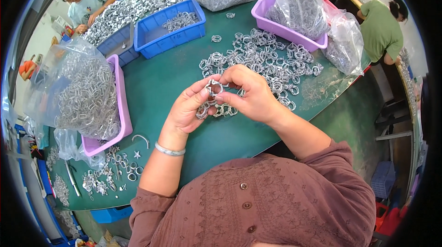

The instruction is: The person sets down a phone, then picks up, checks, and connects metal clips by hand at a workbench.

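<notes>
Over the green table, my left hand (185, 110) is closed around a few silvery metal rings (201, 112), with one ring (214, 87) pinched upright at its thumb and fingertips. My right hand (252, 93) is closed too, its thumb and forefinger meeting that same ring from the right. Fingers partly cover the ring, so its full shape is hidden. Right behind my hands spreads a loose pile of similar rings (271, 65), some lying under my right hand.
At the left stands a purple basket (123, 104) with a bag of rings. Farther back are blue bins (170, 40), a heap of metal pieces (133, 10) and another purple basket (290, 36). Small parts (99, 181) lie front left. Two people work beyond the table.
</notes>
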`<state>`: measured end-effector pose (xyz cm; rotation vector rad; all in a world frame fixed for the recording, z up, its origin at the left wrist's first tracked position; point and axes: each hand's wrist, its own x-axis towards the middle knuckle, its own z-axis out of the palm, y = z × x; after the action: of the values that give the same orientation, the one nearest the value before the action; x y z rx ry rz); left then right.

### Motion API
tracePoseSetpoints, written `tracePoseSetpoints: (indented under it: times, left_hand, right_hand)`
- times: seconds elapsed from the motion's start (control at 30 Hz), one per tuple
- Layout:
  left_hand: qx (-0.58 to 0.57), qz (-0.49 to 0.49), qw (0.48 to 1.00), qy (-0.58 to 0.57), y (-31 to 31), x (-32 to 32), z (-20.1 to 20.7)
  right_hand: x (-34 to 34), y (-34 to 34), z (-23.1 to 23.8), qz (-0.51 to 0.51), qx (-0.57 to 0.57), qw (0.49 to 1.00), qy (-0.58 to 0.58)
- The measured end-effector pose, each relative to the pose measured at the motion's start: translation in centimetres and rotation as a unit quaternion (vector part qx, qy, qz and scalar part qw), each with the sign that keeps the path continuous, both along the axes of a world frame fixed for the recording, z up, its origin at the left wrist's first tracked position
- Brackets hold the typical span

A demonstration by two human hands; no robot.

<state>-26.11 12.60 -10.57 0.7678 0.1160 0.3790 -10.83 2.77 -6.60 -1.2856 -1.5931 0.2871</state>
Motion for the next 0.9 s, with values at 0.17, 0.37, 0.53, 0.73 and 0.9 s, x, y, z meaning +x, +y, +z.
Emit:
tracePoseSetpoints:
  times: [0.17, 0.37, 0.53, 0.73, 0.9]
  left_hand:
    - [0.016, 0.008, 0.999, 0.026, -0.2, 0.4, 0.7]
    - [-0.055, 0.070, 0.991, 0.099, 0.4, 0.5, -0.1]
    - [-0.099, 0.059, 0.991, 0.069, 0.6, 0.0, 0.0]
    - [-0.067, 0.052, 0.992, 0.091, -1.1, 1.0, 1.3]
    - [-0.061, 0.066, 0.989, 0.115, 1.0, 0.4, -0.1]
  right_hand:
    - [0.8, 0.2, -0.6, -0.018, 0.086, 0.996, -0.032]
    - [6.6, -1.5, 2.6, -0.157, 0.140, 0.975, -0.065]
    - [16.2, -4.8, 7.5, -0.383, 0.216, 0.890, -0.124]
    - [32.1, -10.5, 10.0, -0.547, 0.134, 0.825, -0.044]
    - [36.2, -6.9, 7.5, -0.401, 0.000, 0.916, -0.014]
